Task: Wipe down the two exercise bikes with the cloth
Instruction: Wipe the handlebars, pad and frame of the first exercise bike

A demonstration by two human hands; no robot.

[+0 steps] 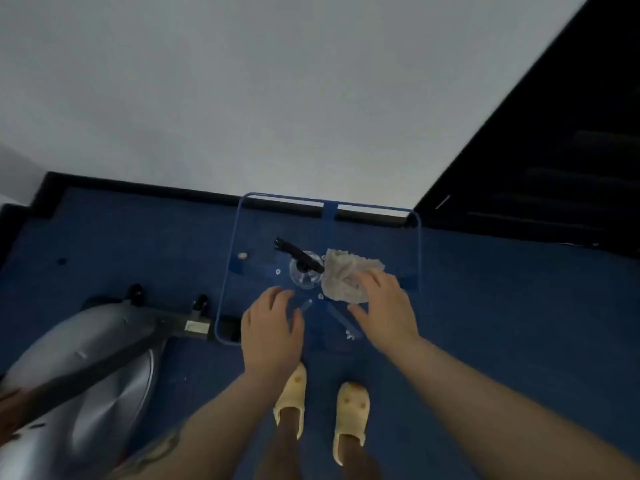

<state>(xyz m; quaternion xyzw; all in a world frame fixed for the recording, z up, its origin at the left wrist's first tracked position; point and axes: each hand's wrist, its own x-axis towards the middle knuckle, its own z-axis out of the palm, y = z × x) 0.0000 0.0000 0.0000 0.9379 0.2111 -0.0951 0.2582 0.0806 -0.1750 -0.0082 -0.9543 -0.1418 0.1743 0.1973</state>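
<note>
A crumpled pale cloth (341, 277) lies on a clear glass table (242, 216) with a blue rim. Beside it on the left stands a clear spray bottle with a black trigger (302, 259). My right hand (384, 311) is over the cloth's near right edge, fingers spread and touching it. My left hand (272, 327) hovers with relaxed fingers just below the bottle and holds nothing. A silver and grey exercise bike (86, 362) fills the lower left.
The floor is blue carpet (502, 323), with a white wall (277, 98) behind the table and a dark panel (571, 150) at the right. My feet in yellow slippers (349, 414) stand close to the table's near edge. The bike's base bar reaches the table's left corner.
</note>
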